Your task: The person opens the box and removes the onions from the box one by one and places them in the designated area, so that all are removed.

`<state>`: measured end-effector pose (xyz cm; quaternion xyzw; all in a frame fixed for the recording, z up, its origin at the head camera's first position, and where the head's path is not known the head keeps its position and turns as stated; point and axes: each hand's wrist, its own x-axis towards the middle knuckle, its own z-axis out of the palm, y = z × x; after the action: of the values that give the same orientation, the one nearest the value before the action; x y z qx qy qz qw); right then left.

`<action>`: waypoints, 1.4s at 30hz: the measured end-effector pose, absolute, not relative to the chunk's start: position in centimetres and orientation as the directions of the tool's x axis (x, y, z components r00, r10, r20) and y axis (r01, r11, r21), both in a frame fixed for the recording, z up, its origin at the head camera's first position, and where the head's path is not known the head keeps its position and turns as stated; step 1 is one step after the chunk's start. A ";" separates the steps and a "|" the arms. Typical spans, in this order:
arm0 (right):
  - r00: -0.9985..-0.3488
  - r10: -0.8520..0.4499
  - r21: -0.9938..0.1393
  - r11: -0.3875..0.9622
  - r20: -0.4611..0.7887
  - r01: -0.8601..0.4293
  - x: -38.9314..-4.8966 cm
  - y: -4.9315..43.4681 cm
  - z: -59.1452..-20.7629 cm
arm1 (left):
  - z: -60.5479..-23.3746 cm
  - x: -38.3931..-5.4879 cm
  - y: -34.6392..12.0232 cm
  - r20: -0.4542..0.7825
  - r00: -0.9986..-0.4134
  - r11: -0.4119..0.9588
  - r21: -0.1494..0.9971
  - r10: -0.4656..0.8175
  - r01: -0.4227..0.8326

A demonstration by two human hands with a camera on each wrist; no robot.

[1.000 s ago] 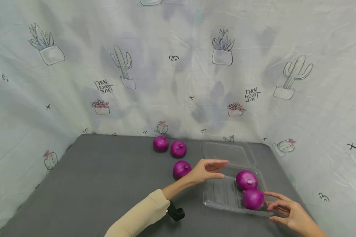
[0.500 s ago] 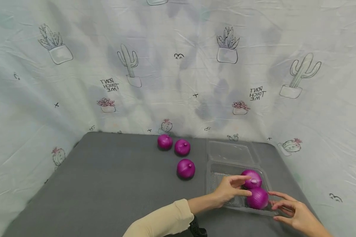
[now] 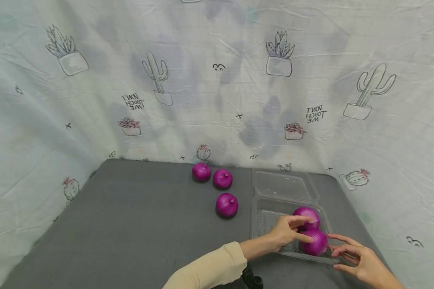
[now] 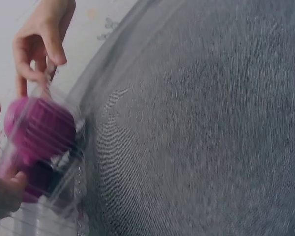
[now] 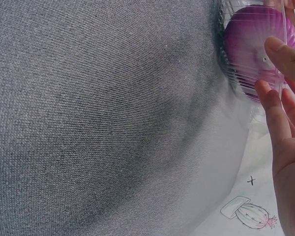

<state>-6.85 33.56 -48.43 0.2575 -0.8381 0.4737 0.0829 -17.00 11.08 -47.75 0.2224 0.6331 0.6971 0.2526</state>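
Note:
Two purple onions, a front onion (image 3: pixel 315 243) and a rear onion (image 3: pixel 305 214), sit together in the right side of a clear plastic clamshell box (image 3: pixel 265 214). My left hand (image 3: pixel 287 230) reaches over the box from the left. Its extended fingers lie over the rear onion and its thumb lies at the front onion, without closing round either. At the box's right wall is my right hand (image 3: pixel 358 257), its fingers loosely bent and apart from the thumb. Through the clear wall, an onion (image 5: pixel 246 39) shows near the right fingers in the right wrist view.
Three more purple onions stand left of the box: a nearer onion (image 3: pixel 227 205) and two by the back edge, a middle one (image 3: pixel 222 179) and a left one (image 3: pixel 201 172). The open lid (image 3: pixel 280 184) lies flat behind the box. A patterned curtain (image 3: pixel 217 100) surrounds the grey table (image 3: pixel 148 224).
My left hand has moved right and down, from above the box's left half onto the two onions inside. The right hand stays at the right wall. The view has shifted slightly.

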 end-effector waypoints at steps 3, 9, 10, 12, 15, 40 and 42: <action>-0.851 -0.354 -0.758 0.403 0.387 -0.513 -6.9 33.4 -48.5 | -48.0 -17.3 11.1 -0.054 -0.752 -0.036 0.994 0.657 -0.103; -0.847 -0.356 -0.761 0.390 0.395 -0.518 -6.9 33.3 -48.6 | -48.4 -17.5 11.3 -0.112 -0.697 0.025 0.991 0.709 -0.133; -0.847 -0.358 -0.762 0.388 0.393 -0.518 -6.9 33.3 -48.6 | -48.5 -17.5 11.3 -0.110 -0.691 0.027 0.991 0.714 -0.129; -0.845 -0.364 -0.768 0.378 0.391 -0.518 -6.8 33.3 -48.6 | -48.5 -17.6 11.4 -0.105 -0.688 0.039 0.993 0.718 -0.111; -0.841 -0.375 -0.769 0.369 0.391 -0.522 -6.9 33.4 -48.6 | -48.4 -17.7 11.5 -0.102 -0.683 0.090 0.994 0.723 -0.053; -0.833 -0.392 -0.777 0.346 0.390 -0.526 -6.9 33.7 -49.0 | -46.2 -18.9 8.3 0.086 -0.479 0.185 0.852 0.873 0.490; -0.823 -0.404 -0.776 0.330 0.399 -0.538 -7.0 33.8 -49.0 | -46.2 -19.1 8.2 0.104 -0.465 0.144 0.873 0.879 0.467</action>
<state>-6.96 33.82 -49.03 0.2899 -0.8126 0.5011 0.0668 -19.09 8.18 -46.20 0.4658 0.7222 0.4595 0.2243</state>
